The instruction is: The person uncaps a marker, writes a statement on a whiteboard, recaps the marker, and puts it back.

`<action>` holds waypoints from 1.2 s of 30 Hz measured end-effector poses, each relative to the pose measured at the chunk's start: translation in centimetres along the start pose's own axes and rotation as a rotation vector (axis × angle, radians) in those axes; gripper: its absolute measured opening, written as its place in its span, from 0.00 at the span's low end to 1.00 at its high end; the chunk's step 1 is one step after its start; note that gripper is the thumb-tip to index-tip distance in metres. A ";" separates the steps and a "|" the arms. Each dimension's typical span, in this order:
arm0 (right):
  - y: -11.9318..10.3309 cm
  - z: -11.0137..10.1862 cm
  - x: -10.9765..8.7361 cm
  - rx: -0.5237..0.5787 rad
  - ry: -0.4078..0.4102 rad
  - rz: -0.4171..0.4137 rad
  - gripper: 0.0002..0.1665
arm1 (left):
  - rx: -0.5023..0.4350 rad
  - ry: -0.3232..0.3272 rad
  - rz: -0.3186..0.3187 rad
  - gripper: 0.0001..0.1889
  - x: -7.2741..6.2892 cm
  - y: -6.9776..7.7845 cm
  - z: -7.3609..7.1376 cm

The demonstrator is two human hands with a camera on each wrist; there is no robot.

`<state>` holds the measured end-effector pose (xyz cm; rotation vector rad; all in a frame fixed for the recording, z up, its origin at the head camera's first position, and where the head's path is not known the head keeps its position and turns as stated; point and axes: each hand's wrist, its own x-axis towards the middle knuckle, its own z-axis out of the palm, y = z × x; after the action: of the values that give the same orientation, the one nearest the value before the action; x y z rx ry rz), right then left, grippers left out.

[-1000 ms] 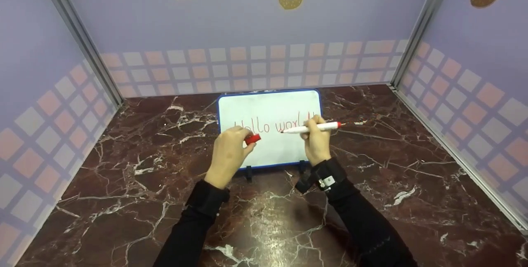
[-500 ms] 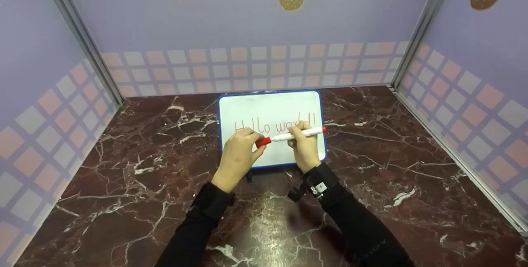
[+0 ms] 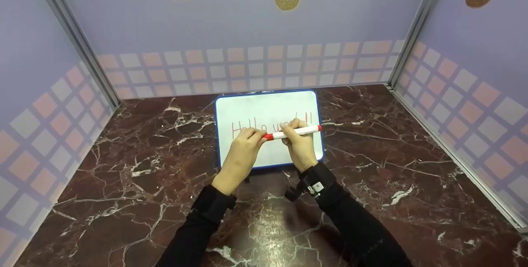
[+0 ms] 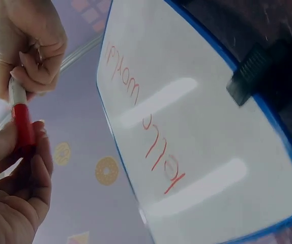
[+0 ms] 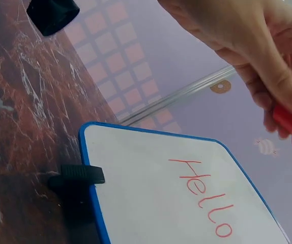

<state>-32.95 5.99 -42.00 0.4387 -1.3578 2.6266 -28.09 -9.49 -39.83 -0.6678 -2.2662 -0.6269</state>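
Note:
My left hand pinches the red cap between thumb and fingers. The cap sits over the tip end of a white marker with a red end plug. Gripping the marker's barrel, my right hand faces the left one. Both hands are in front of a white board with a blue frame, which carries "Hello world!" in red. In the left wrist view the cap and barrel meet in one line. The right wrist view catches the left-hand fingers round the cap, while the barrel is hidden there.
Dark clips hold the board's lower edge above a dark red marbled table. Lilac walls with checks and doughnut pictures enclose the back and sides. Black straps with cameras circle both wrists.
The hands have come together: the marker moved left and its tip, bare a second ago, is now inside the cap. The left hand shifted slightly right.

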 end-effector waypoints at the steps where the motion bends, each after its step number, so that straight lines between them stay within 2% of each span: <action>1: 0.0 0.0 0.0 -0.002 -0.018 -0.009 0.24 | -0.022 0.005 -0.004 0.11 0.0 0.0 -0.1; 9: -0.5 -0.2 0.3 -0.057 -0.082 -0.034 0.19 | -0.078 0.007 -0.013 0.13 0.2 -0.5 -0.2; 11: -0.9 -0.5 0.5 -0.069 -0.074 -0.042 0.15 | -0.082 0.017 -0.008 0.13 0.3 -0.7 -0.1; 13: -1.3 -0.9 0.9 -0.109 -0.045 -0.095 0.10 | -0.080 0.031 -0.005 0.12 0.4 -0.9 -0.2; 15: -1.7 -1.5 1.3 -0.226 -0.022 -0.226 0.09 | -0.062 0.046 -0.002 0.12 0.4 -1.1 -0.3; 18: -1.9 -2.5 1.8 -0.562 -0.019 -0.522 0.11 | -0.017 0.059 0.002 0.11 0.3 -1.3 -0.5; 21: -2.0 -3.1 2.1 -0.889 -0.084 -0.846 0.15 | 0.025 0.053 0.000 0.10 0.3 -1.5 -0.6; 24: -1.9 -2.9 2.1 -1.102 -0.181 -1.075 0.17 | 0.056 0.047 0.003 0.10 0.2 -1.7 -0.6; 27: -1.5 -2.3 1.8 -1.242 -0.248 -1.224 0.21 | 0.072 0.044 0.007 0.11 0.1 -1.8 -0.7; 30: -1.2 -2.0 1.6 -1.325 -0.287 -1.317 0.21 | 0.075 0.039 0.007 0.11 0.0 -1.7 -0.7; 36: -0.8 -1.9 1.5 -1.348 -0.294 -1.389 0.12 | 0.056 0.031 0.012 0.11 -0.1 -1.6 -0.6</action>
<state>-34.55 8.03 -41.96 0.9654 -1.5776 0.3897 -28.70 -11.12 -39.90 -0.6401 -2.2412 -0.5621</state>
